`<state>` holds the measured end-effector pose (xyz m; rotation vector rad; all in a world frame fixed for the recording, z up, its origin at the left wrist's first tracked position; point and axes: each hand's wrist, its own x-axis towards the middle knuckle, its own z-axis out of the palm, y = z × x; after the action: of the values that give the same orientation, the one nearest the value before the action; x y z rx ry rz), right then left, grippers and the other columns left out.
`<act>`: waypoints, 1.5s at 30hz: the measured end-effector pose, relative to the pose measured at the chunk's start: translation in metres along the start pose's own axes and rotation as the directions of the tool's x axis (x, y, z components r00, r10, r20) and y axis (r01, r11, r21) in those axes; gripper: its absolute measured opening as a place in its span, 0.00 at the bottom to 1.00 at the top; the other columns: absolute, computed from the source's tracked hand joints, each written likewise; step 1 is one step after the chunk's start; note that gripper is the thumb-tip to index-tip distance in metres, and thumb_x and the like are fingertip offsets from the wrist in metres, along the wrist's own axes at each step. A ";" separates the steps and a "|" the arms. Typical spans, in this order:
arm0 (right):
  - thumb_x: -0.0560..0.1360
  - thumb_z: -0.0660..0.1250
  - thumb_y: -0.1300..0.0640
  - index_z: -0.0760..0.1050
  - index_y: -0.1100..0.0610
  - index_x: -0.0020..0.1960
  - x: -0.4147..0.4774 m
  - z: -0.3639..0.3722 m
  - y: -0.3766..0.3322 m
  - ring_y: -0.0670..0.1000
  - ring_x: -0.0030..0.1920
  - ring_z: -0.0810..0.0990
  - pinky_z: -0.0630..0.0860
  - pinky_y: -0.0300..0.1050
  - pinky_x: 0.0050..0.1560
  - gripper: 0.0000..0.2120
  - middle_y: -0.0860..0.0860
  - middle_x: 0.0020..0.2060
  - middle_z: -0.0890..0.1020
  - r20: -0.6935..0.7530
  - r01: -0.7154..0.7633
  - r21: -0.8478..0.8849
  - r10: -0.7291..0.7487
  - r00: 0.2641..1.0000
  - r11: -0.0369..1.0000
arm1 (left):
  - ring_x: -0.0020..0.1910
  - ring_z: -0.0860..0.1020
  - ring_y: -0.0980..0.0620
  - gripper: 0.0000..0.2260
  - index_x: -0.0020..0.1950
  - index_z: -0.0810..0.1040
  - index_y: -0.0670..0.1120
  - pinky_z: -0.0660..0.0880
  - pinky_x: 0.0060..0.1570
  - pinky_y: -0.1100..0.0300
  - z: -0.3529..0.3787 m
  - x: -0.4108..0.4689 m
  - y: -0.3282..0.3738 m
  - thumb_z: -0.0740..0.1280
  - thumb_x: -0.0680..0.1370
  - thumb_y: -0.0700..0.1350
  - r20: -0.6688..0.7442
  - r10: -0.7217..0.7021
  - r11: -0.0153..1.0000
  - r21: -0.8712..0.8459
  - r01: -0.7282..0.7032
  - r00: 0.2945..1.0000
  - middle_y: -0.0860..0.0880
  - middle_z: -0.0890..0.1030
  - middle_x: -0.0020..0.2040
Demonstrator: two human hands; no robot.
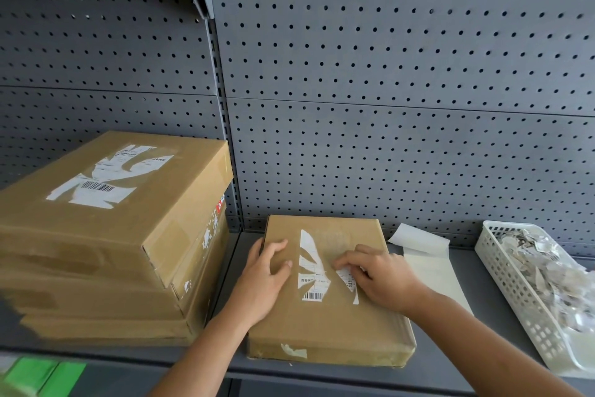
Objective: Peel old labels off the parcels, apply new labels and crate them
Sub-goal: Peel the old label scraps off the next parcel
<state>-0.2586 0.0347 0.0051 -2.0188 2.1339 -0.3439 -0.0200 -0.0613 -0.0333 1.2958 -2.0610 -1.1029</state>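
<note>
Head view, and the job was barely past its first stage. The parcel (pixel 322 329) lay flat on the shelf (pixel 476 342), near centre, its old label (pixel 310 264) torn to white strips with the barcode still stuck on. So peeling was partly done; a new label and crating were both left, and no crate showed.

At left the stack (pixel 96 235) of parcels waited, its stack label (pixel 106 177) only half ripped. At right, the basket (pixel 492 255) held a heap of scraps (pixel 547 268), likely peeled bits. Between basket and parcel lay a pale sheet (pixel 428 255); fresh label or backing paper, I couldn't tell.

Now the hands. The left hand (pixel 267 271) rested on the parcel's far left corner, fingers (pixel 277 247) loosely spread and slightly bent, holding nothing, just steadying the box. The right hand (pixel 380 277) sat over the label's right strip, fingertips (pixel 343 264) curled in tight and bunched on the paper, seemingly pinching an edge to lift it.
</note>
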 end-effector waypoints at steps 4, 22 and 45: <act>0.80 0.54 0.53 0.69 0.39 0.54 0.004 -0.001 0.000 0.45 0.45 0.77 0.77 0.49 0.47 0.10 0.38 0.50 0.77 0.017 0.039 -0.018 -0.039 0.999 0.999 | 0.66 0.71 0.57 0.18 0.73 0.66 0.65 0.73 0.61 0.57 0.000 0.000 0.002 0.61 0.83 0.58 0.007 -0.003 1.000 -0.001 0.003 1.000 0.60 0.55 0.78; 0.81 0.58 0.48 0.71 0.40 0.53 0.003 0.011 0.005 0.49 0.39 0.77 0.76 0.49 0.39 0.04 0.42 0.47 0.74 -0.084 0.094 -0.056 -0.099 0.992 0.994 | 0.67 0.71 0.57 0.17 0.71 0.66 0.68 0.74 0.63 0.54 0.000 0.000 0.000 0.61 0.82 0.58 0.014 -0.016 1.000 -0.017 0.016 1.000 0.62 0.54 0.78; 0.80 0.62 0.55 0.75 0.44 0.50 -0.008 0.007 0.011 0.46 0.42 0.77 0.75 0.43 0.45 0.06 0.40 0.49 0.73 -0.126 0.081 0.144 -0.063 0.990 0.986 | 0.63 0.68 0.61 0.17 0.72 0.66 0.67 0.73 0.61 0.56 -0.001 -0.002 0.004 0.60 0.83 0.59 0.007 -0.013 1.000 -0.009 0.013 1.000 0.61 0.54 0.78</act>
<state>-0.2664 0.0425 -0.0051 -2.0415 2.0373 -0.6330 -0.0201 -0.0592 -0.0296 1.3041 -2.0531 -1.1229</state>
